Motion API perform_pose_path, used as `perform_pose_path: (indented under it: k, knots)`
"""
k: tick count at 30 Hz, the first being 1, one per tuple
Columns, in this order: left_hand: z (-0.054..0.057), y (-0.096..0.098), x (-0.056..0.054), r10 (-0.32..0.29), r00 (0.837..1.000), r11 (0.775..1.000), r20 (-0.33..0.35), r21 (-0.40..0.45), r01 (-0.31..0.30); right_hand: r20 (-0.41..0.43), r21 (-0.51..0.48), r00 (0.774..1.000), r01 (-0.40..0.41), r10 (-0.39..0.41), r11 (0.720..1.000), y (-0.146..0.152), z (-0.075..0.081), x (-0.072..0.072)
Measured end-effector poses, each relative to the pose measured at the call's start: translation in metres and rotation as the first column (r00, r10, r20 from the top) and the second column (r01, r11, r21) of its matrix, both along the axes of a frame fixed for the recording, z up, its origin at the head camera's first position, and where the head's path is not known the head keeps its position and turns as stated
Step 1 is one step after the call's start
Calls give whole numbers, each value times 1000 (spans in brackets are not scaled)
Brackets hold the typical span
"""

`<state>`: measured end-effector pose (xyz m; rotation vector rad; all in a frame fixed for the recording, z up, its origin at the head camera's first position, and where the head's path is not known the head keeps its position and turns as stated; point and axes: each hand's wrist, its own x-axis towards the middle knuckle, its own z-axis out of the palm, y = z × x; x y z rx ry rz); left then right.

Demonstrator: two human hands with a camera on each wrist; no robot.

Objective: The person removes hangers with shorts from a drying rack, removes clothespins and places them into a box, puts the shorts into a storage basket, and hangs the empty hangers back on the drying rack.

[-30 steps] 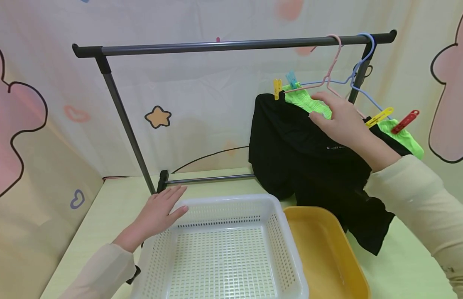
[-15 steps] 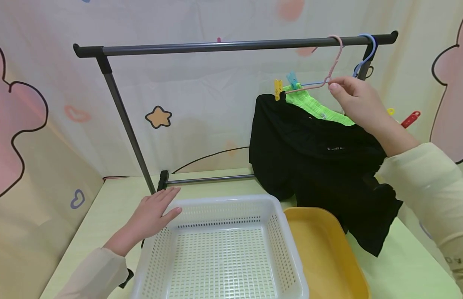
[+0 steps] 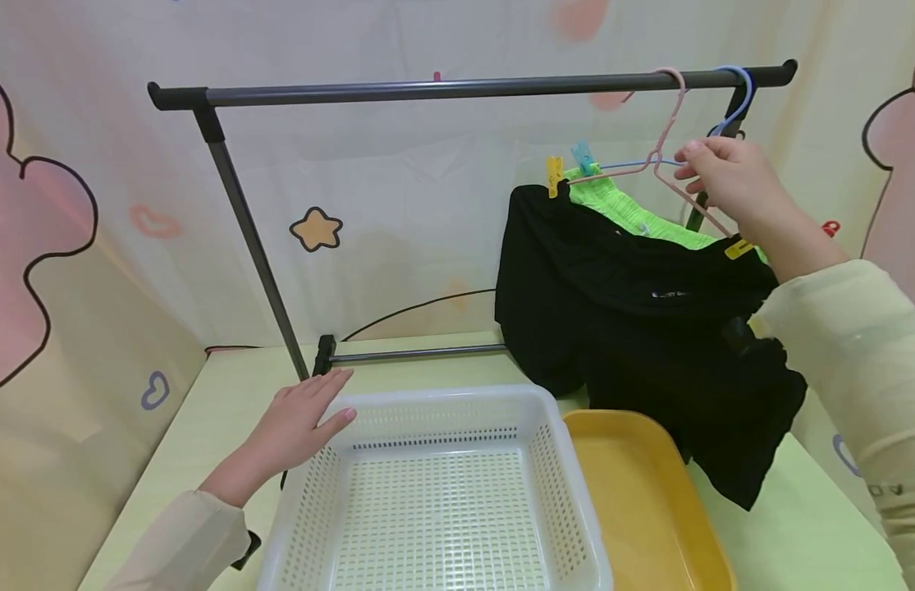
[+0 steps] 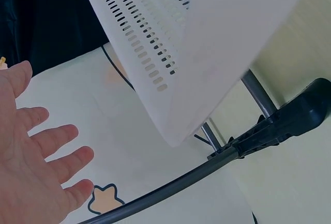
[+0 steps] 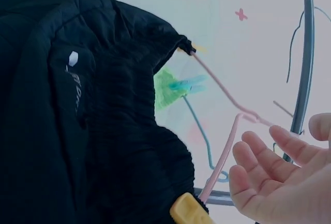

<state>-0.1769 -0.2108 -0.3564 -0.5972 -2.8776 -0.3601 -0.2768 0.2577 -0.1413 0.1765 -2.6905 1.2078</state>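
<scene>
Black shorts (image 3: 634, 312) hang from a pink hanger (image 3: 668, 127), pegged by a yellow clothespin (image 3: 554, 176) at the left and another yellow clothespin (image 3: 738, 249) at the right. Behind them a bright green garment (image 3: 619, 205) hangs on a blue hanger (image 3: 748, 86), with a blue clothespin (image 3: 583, 156) and a partly hidden red clothespin (image 3: 830, 228). My right hand (image 3: 738, 176) is just right of the pink hanger's neck, fingers loosely bent around nothing in the right wrist view. My left hand (image 3: 298, 427), fingers straight, hovers by the basket's far left corner.
A dark metal rack (image 3: 398, 92) spans the back, both hangers near its right end. In front stands a white perforated basket (image 3: 442, 394), with a yellow tray (image 3: 642, 484) at its right. The shorts' lower hem overlaps the tray's far edge in the head view.
My right hand has moved right from in front of the green waistband, reached the pink hanger's neck, then drawn off up and right. My left hand has shifted slightly left.
</scene>
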Motion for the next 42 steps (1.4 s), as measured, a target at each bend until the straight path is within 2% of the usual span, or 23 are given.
perform_pose_path:
  k: [7,15,22,27,31,42]
  knots:
    - [-1,-1,1,-4,1000,1000,6,4,4,127,7,992,-6,5,1000,11,3,-9]
    - [-1,-3,1,-7,1000,1000,16,20,7,316,-54,947,-45,60,997,16,6,-16]
    - [-2,-3,0,-7,1000,1000,26,28,6,368,-50,925,-78,91,996,18,6,-22]
    - [-3,-4,0,-4,1000,1000,28,31,3,407,-92,906,-86,116,992,20,6,-26]
    - [-3,-4,0,-2,1000,1000,30,29,1,412,-123,902,-87,131,989,22,6,-27]
    - [-4,-6,1,7,999,1000,31,29,-8,431,-290,893,-1,132,957,20,5,-30]
